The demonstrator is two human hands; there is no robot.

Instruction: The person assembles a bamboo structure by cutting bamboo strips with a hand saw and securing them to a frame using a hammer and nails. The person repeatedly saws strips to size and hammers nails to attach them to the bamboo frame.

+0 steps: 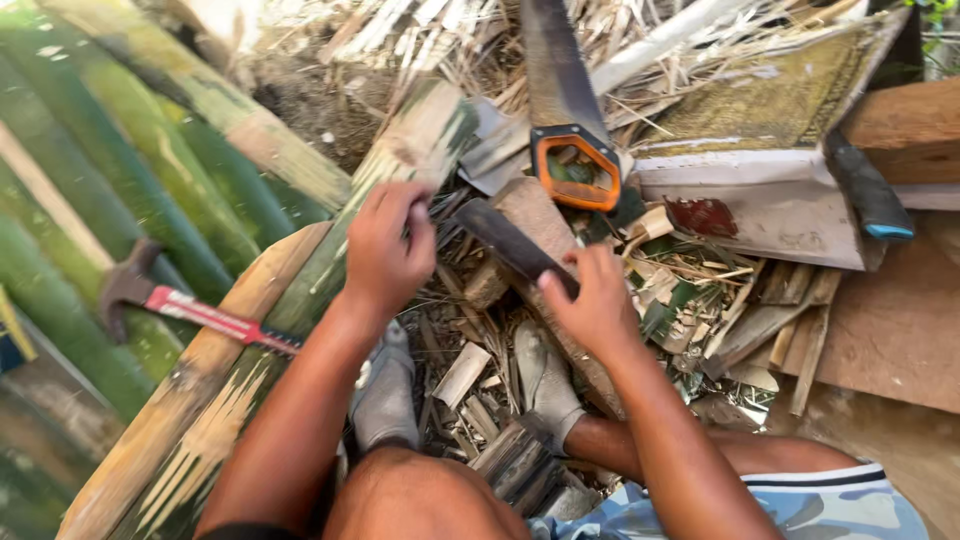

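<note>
one handsaw (565, 110), one hammer (170, 300), two hands (385, 250)

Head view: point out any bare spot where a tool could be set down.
Free: the brown board at right, below the white slab. Crowded: scraps fill the middle around both hands, left hand on the bamboo, right hand gripping the blade; a hammer lies left.

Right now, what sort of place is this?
Likely an outdoor bamboo-working spot on the ground: split bamboo poles, a handsaw, a claw hammer, and offcuts littered around.

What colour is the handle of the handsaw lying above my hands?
Orange with a black rim: the handsaw handle, clearest in the head view.
</note>
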